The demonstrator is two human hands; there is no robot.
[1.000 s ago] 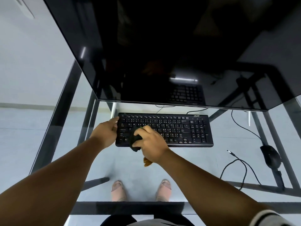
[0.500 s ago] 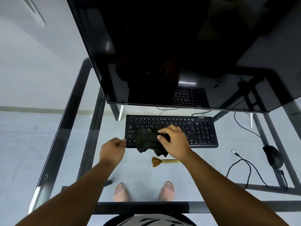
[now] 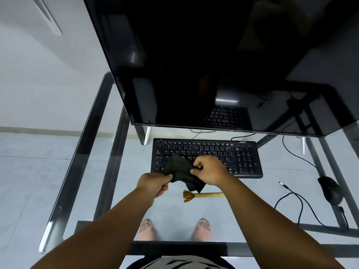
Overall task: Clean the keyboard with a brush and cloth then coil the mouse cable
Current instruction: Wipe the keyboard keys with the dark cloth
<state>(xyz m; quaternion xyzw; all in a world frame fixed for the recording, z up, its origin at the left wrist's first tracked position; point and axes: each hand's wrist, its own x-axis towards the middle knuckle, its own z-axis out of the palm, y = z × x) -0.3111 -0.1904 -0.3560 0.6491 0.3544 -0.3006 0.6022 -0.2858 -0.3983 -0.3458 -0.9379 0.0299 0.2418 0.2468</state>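
Dark cloth [image 3: 179, 168] betw. both hands, over keyboard [image 3: 242, 158]

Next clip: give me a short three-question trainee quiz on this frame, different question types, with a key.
1. True or false: the brush lies on the glass desk, untouched by either hand.
2. Which hands grip the dark cloth? A) left only B) right only C) both
3. Fill in: the mouse sits to the ___ of the keyboard, its cable loose, not coiled.

Key: 1 true. 2 C: the left hand and right hand each pinch the cloth. 3 right.
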